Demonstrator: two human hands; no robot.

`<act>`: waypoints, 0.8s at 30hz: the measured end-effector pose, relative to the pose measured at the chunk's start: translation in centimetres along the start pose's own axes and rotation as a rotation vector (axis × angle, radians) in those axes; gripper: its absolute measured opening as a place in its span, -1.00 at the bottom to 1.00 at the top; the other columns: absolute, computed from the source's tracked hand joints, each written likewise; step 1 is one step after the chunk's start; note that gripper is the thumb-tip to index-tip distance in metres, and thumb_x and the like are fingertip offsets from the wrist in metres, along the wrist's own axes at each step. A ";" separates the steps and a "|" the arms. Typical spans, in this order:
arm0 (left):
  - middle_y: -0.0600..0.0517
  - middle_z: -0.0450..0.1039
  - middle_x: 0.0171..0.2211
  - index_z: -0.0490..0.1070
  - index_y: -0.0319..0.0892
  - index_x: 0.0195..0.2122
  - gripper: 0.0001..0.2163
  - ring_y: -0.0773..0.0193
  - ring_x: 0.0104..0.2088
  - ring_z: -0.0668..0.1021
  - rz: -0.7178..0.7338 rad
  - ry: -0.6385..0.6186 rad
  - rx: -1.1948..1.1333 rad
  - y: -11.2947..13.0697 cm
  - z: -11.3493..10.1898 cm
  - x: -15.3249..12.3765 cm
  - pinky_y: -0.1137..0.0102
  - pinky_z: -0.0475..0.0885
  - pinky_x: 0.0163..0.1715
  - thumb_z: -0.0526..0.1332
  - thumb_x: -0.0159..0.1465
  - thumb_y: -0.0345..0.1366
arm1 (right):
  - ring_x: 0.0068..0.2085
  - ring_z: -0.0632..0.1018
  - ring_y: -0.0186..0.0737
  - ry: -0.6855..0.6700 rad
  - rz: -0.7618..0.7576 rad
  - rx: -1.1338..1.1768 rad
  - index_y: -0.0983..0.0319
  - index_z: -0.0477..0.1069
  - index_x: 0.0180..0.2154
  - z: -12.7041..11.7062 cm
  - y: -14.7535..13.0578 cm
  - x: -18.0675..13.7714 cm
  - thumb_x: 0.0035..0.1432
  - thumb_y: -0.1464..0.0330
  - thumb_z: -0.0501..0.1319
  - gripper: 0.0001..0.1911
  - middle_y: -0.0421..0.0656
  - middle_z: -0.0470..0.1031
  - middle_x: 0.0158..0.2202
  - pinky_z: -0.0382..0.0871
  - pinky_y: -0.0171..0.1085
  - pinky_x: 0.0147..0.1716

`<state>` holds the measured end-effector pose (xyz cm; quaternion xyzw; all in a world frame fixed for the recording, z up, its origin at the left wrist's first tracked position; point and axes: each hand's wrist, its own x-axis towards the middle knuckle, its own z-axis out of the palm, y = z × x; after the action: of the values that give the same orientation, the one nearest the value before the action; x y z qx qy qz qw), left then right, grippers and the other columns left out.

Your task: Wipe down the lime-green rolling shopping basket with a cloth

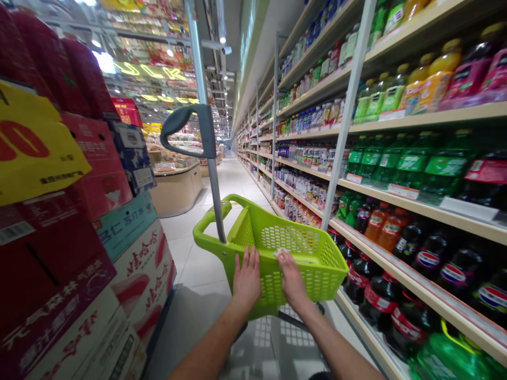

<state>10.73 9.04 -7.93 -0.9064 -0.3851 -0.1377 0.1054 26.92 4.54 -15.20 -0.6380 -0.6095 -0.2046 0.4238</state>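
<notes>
A lime-green shopping basket cart (pixel 273 285) with perforated walls stands in front of me. My left hand (pixel 247 279) lies against its near wall, fingers stretched out with their tips at the rim. To the right of it, my right hand (pixel 292 279) presses a small crumpled white tissue (pixel 279 252) onto the same rim; most of the tissue is hidden under the fingers. A metal pole with a dark grey handle (pixel 208 132) rises from the cart's left end. No goods show in the visible part of the basket.
Shelves of bottled drinks (pixel 428 163) run along the right, close to the cart. Stacked drink cartons (pixel 138 274) stand at the left. Farther back are a rounded wooden counter (pixel 178 190) and a tiled aisle floor (pixel 233 174).
</notes>
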 end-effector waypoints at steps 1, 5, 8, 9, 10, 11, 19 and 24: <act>-0.10 -0.11 0.25 -0.03 -0.34 0.19 -0.38 0.06 0.25 -0.09 0.020 0.006 -0.005 -0.3 -0.1 -0.1 0.01 -0.11 0.17 0.01 0.06 -0.35 | 0.19 0.13 -0.16 -0.025 -0.028 0.019 0.26 0.19 0.09 0.7 -1.4 0.5 -0.11 0.69 -0.12 -0.32 -0.04 0.20 0.14 0.14 -0.02 0.11; -0.10 -0.07 0.24 -0.01 -0.31 0.19 -0.40 0.10 0.24 -0.01 0.017 0.151 -0.018 -3.8 -0.8 -0.9 0.02 -0.10 0.17 0.00 0.07 -0.36 | 0.19 0.13 -0.16 -0.019 0.002 -0.002 0.23 0.20 0.09 0.4 -1.1 0.2 -0.10 0.69 -0.11 -0.32 -0.05 0.22 0.12 0.12 -0.02 0.13; -0.20 -0.07 0.23 -0.03 -0.38 0.18 -0.43 0.06 0.23 0.02 -0.196 0.332 0.009 -7.8 -1.4 -1.1 0.00 -0.10 0.16 -0.02 0.11 -0.38 | 0.18 0.16 -0.14 0.037 0.099 -0.057 0.20 0.24 0.06 -1.1 2.7 -1.4 -0.07 0.68 -0.11 -0.35 -0.08 0.25 0.10 0.11 0.02 0.12; -0.21 -0.05 0.23 -0.02 -0.38 0.18 -0.43 0.04 0.23 0.02 -0.240 0.353 0.020 -9.0 -1.6 -1.0 -0.01 -0.10 0.15 -0.02 0.11 -0.38 | 0.17 0.17 -0.13 0.054 0.122 -0.065 0.20 0.25 0.05 -1.4 3.6 -1.8 -0.07 0.67 -0.10 -0.37 -0.07 0.26 0.09 0.11 0.03 0.12; -0.20 -0.04 0.22 0.00 -0.36 0.18 -0.44 0.02 0.23 0.01 -0.258 0.350 0.029 -9.9 -1.8 -0.8 -0.03 -0.11 0.15 0.00 0.11 -0.37 | 0.17 0.18 -0.13 0.068 0.137 -0.063 0.21 0.26 0.04 -1.3 4.0 -1.8 -0.06 0.67 -0.10 -0.38 -0.07 0.27 0.08 0.11 0.03 0.12; -0.17 -0.01 0.22 0.02 -0.33 0.17 -0.44 0.01 0.23 0.00 -0.251 0.328 0.037 -10.5 -2.0 -0.6 -0.04 -0.12 0.15 0.01 0.11 -0.37 | 0.16 0.19 -0.13 0.082 0.148 -0.052 0.22 0.27 0.03 -0.9 3.8 -1.7 -0.06 0.67 -0.11 -0.39 -0.06 0.28 0.07 0.10 0.04 0.11; -0.06 0.07 0.20 0.10 -0.21 0.15 -0.50 0.01 0.22 0.01 -0.228 0.213 0.072 -9.6 -3.4 -0.1 -0.08 -0.09 0.12 0.04 0.13 -0.35 | 0.20 0.10 -0.17 0.045 0.005 0.236 0.30 0.16 0.11 5.4 -10.5 5.0 -0.08 0.69 -0.12 -0.33 -0.01 0.18 0.15 0.07 -0.03 0.14; -0.07 0.18 0.14 0.16 -0.13 0.11 -0.53 0.00 0.17 0.14 -0.144 0.216 0.068 -10.1 -4.6 -0.9 -0.02 -0.06 0.13 0.06 0.13 -0.37 | 0.22 0.07 -0.12 -0.035 -0.110 0.171 0.28 0.18 0.10 5.2 -10.4 5.1 -0.02 0.65 -0.09 -0.39 -0.02 0.15 0.17 0.07 -0.01 0.14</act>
<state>2.04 13.95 -3.06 -0.8523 -0.4399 -0.2286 0.1668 16.61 10.65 -11.14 -0.5684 -0.6663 -0.1636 0.4541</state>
